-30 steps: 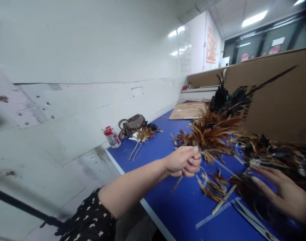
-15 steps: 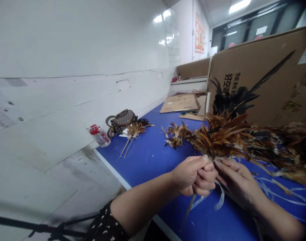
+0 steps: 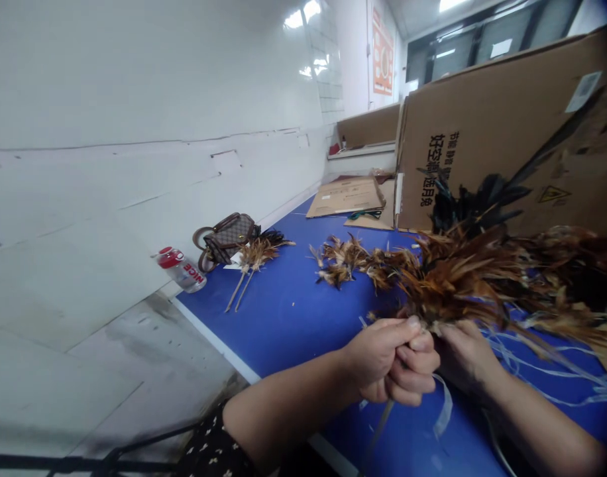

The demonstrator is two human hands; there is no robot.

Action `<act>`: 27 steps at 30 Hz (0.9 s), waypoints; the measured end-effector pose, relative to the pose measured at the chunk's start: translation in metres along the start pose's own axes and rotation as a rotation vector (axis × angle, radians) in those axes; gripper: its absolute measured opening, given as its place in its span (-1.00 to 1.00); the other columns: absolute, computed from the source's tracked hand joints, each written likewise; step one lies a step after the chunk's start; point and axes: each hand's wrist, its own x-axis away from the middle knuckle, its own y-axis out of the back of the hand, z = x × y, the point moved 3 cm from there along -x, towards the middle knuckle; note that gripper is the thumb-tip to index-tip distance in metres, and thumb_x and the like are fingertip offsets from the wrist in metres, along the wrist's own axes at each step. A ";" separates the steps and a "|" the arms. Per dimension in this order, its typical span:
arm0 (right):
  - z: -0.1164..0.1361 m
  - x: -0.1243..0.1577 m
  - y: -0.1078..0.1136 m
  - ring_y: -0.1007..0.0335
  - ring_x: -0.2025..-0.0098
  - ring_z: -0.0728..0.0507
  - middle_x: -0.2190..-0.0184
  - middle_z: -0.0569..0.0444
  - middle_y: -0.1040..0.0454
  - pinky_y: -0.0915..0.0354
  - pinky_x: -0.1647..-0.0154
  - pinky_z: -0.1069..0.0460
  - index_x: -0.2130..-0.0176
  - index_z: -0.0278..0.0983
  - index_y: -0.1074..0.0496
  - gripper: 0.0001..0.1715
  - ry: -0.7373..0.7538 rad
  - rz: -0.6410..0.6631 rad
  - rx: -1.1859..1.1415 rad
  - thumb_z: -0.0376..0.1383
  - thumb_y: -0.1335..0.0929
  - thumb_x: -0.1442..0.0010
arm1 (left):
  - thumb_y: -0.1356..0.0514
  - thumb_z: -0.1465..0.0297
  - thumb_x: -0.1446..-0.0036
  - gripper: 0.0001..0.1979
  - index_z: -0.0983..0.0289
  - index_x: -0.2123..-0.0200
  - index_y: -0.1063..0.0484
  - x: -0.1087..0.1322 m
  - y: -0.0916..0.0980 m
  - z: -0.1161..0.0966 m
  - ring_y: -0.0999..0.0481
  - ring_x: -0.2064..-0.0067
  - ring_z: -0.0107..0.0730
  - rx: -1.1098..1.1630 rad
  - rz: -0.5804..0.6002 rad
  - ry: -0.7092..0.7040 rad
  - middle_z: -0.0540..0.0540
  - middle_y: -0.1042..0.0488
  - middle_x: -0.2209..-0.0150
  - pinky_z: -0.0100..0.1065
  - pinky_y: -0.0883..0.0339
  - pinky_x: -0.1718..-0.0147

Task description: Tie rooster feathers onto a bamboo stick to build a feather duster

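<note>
While the left hand is closed in a fist around the stick of a feather duster, the right hand pinches at the base of the plumes just beside it, its grip on a thin strip unclear. The duster hangs over the blue bench near its front edge, stick pointing down toward the person and feathers fanning away to the right. The head looks partly bound, judging by loose pale strips and a feather pile farther back.
</note>
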 end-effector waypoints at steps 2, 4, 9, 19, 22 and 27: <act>0.003 0.000 -0.004 -0.14 0.56 -0.07 0.63 0.16 -0.19 -0.21 0.53 -0.01 0.54 -0.18 -0.32 -0.35 -0.050 0.014 -0.120 0.21 -0.49 -0.23 | -0.40 -0.02 -0.24 -0.44 0.16 0.36 -0.12 0.006 0.006 -0.004 0.20 0.58 -0.57 -0.014 -0.036 -0.038 -0.18 0.09 0.49 -0.47 0.33 0.64; 0.007 0.001 -0.008 -0.13 0.54 -0.05 0.59 0.18 -0.21 -0.19 0.51 0.00 0.48 -0.19 -0.36 -0.41 -0.092 0.033 -0.242 0.15 -0.55 -0.18 | -0.40 -0.04 -0.24 -0.44 0.16 0.35 -0.12 0.011 0.010 -0.007 0.21 0.58 -0.58 -0.038 -0.080 -0.080 -0.19 0.09 0.50 -0.48 0.32 0.64; 0.014 0.006 -0.018 0.00 0.51 -0.01 0.58 0.21 -0.14 -0.03 0.51 0.04 0.50 -0.21 -0.32 -0.36 -0.077 0.131 -0.181 0.14 -0.55 -0.23 | -0.37 -0.11 -0.23 -0.42 0.16 0.33 -0.14 0.017 0.019 -0.004 0.18 0.60 -0.62 -0.125 -0.208 -0.171 -0.22 0.05 0.53 -0.52 0.24 0.65; 0.022 0.014 -0.028 -0.07 0.55 -0.03 0.66 0.16 -0.17 -0.07 0.53 0.03 0.63 -0.19 -0.20 -0.27 0.089 -0.101 0.257 0.13 -0.39 -0.38 | -0.31 -0.19 -0.18 -0.40 0.16 0.34 -0.15 0.012 0.027 0.004 0.01 0.64 -0.65 -0.392 -0.563 -0.307 -0.22 -0.09 0.56 -0.52 0.09 0.68; 0.026 0.016 -0.031 -0.12 0.57 -0.04 0.67 0.15 -0.22 -0.08 0.54 0.03 0.63 -0.18 -0.21 -0.32 0.069 -0.103 0.275 0.06 -0.37 -0.41 | -0.27 -0.17 -0.22 -0.44 0.16 0.34 -0.17 0.009 0.034 0.004 -0.03 0.63 -0.61 -0.492 -0.623 -0.293 -0.22 -0.10 0.56 -0.49 0.04 0.68; 0.035 0.015 -0.035 -0.09 0.62 -0.03 0.71 0.17 -0.18 -0.10 0.56 0.02 0.66 -0.15 -0.15 -0.35 0.106 -0.133 0.279 0.00 -0.38 -0.34 | -0.10 0.00 -0.42 -0.58 0.17 0.35 -0.17 0.012 0.051 0.004 -0.17 0.55 -0.53 -0.833 -0.696 -0.285 -0.14 -0.18 0.54 -0.42 -0.13 0.54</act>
